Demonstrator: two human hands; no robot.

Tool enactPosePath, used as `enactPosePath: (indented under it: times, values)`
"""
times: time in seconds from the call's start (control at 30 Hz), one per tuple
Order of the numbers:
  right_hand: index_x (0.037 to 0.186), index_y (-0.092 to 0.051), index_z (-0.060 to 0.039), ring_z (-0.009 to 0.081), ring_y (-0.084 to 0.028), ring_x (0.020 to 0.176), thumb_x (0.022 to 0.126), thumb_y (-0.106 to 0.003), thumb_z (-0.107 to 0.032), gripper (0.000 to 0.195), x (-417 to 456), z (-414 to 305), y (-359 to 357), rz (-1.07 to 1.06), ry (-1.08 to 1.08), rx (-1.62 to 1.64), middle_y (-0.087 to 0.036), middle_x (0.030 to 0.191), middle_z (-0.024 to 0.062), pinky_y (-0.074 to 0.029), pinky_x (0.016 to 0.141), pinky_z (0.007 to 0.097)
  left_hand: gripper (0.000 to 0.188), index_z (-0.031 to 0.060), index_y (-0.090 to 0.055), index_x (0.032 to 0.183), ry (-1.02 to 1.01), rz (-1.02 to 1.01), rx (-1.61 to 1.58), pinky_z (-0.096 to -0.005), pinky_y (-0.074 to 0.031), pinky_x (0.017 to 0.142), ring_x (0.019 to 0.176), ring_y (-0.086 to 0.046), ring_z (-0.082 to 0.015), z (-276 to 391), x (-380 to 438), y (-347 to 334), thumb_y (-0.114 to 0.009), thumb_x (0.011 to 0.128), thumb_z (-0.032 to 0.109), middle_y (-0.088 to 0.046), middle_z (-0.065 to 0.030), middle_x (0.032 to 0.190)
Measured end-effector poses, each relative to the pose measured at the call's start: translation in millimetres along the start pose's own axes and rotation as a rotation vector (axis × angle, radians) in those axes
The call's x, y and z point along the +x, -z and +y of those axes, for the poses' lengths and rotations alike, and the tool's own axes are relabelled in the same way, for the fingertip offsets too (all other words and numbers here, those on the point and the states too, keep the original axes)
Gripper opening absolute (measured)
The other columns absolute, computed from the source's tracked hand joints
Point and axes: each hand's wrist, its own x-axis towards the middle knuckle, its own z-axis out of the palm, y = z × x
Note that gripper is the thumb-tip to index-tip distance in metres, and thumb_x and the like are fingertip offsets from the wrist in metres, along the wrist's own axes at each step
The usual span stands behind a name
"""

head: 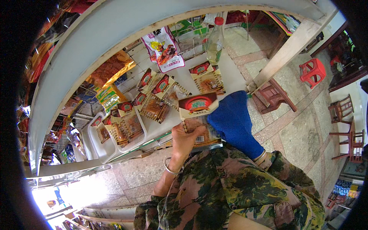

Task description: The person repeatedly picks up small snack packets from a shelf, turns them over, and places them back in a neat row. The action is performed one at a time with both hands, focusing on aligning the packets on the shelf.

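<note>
My left hand [188,136] grips a clear snack packet [198,106] with a red and cream header, held just above my lap. A blue cloth [234,118] covers my right hand [260,156] almost to the wrist and meets the packet's right side; the fingers beneath are hidden. Similar packets [155,107] lie in an overlapping group on the white shelf [179,82] ahead. Another small pile of packets [208,77] rests farther right. Several more packets [129,126] stand in a white plastic tray [145,126] at the left.
A red-capped glass bottle [215,43] stands at the shelf's far end, near a white and purple snack bag [164,51]. The shelf's pale upright [290,54] rises on the right. Beyond it are a brown stool [273,96], a red plastic stool [312,73] and wooden chairs [342,109].
</note>
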Motion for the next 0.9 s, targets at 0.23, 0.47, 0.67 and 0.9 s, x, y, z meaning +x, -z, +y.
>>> enactPosePath:
  times: [0.23,0.47,0.67,0.9]
  values:
    - [0.078,-0.055,-0.01,0.0339,-0.051,0.078,0.065,-0.061,-0.027,0.022,-5.7,18.0,-22.1,0.229,0.252,0.214,-0.054,0.079,0.0121,-0.037,0.071,0.045,0.017,-0.0024,-0.06,0.09,0.036,-0.033,0.078,-0.024,-0.051,0.063,0.066,-0.06,-0.0086,-0.4,5.9,6.1,-0.067,0.074,-0.005,-0.066,-0.0044,0.078]
    - [0.077,-0.054,-0.009,0.0342,-0.05,0.077,0.063,-0.064,-0.03,0.027,4.1,9.8,-20.6,0.151,0.244,0.274,-0.052,0.077,0.0121,-0.037,0.069,0.0446,0.015,-0.0012,-0.063,0.088,0.212,-0.237,0.301,-0.0297,-0.052,0.061,0.073,-0.062,-0.015,23.4,7.0,88.8,-0.064,0.077,0.009,-0.066,-0.0111,0.085]
    - [0.075,-0.053,-0.0085,0.0343,-0.049,0.077,0.063,-0.065,-0.03,0.028,10.7,2.8,-16.5,0.115,0.297,0.274,-0.051,0.077,0.0125,-0.037,0.068,0.0444,0.041,-0.0041,-0.055,0.085,0.019,-0.837,1.023,-0.0343,-0.046,0.057,0.079,-0.058,-0.0239,88.7,37.4,17.2,-0.071,0.062,0.026,-0.059,-0.0161,0.083]
    - [0.074,-0.052,-0.0079,0.0343,-0.049,0.076,0.062,-0.067,-0.031,0.03,11.4,-13.1,-23.8,0.057,0.373,0.255,-0.05,0.076,0.013,-0.037,0.067,0.0443,0.045,-0.0062,-0.057,0.088,-0.07,-0.617,1.277,-0.0407,-0.044,0.065,0.086,-0.059,-0.028,71.4,22.3,14.7,-0.073,0.06,0.026,-0.059,-0.0185,0.087]
